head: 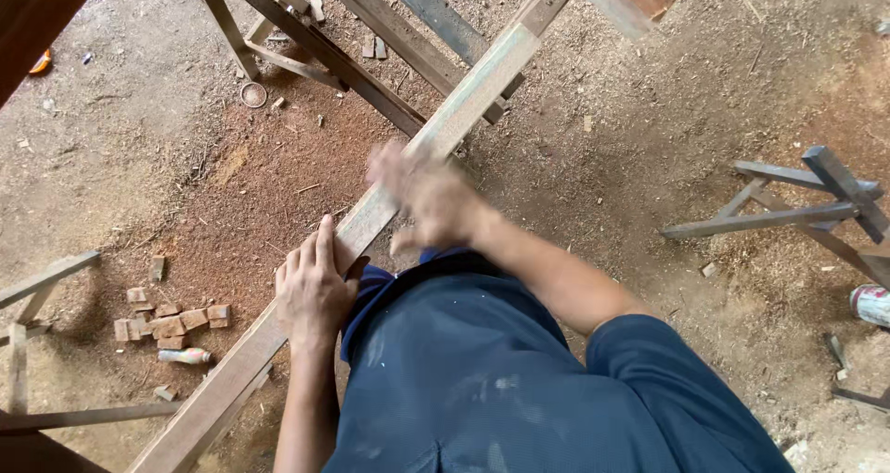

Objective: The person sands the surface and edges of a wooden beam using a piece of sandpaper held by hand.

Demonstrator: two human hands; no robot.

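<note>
So there's a long wooden plank (408, 172) running diagonally across the view, from the near left corner up to the far right, sitting on dark wooden trestles (315, 42) at its far end. The person's left hand (313, 287) lies flat on top of the plank, fingers stretched out and together, palm down, so that grip is open and just pressing, not wrapped around anything. The right hand (428, 195) is over the plank a bit farther along, right beside the left, but it's badly motion-blurred; I can't tell if its grip is open or closed, or whether it holds anything.

The floor (649, 139) is dirt covered in sawdust. On the left there's a little pile of small wood offcuts (171, 323) with a small tube-like thing (184, 355) lying just near of them. Another trestle (807, 204) stands off to the right, well apart from the plank, and a can (871, 304) pokes in at the right edge.
</note>
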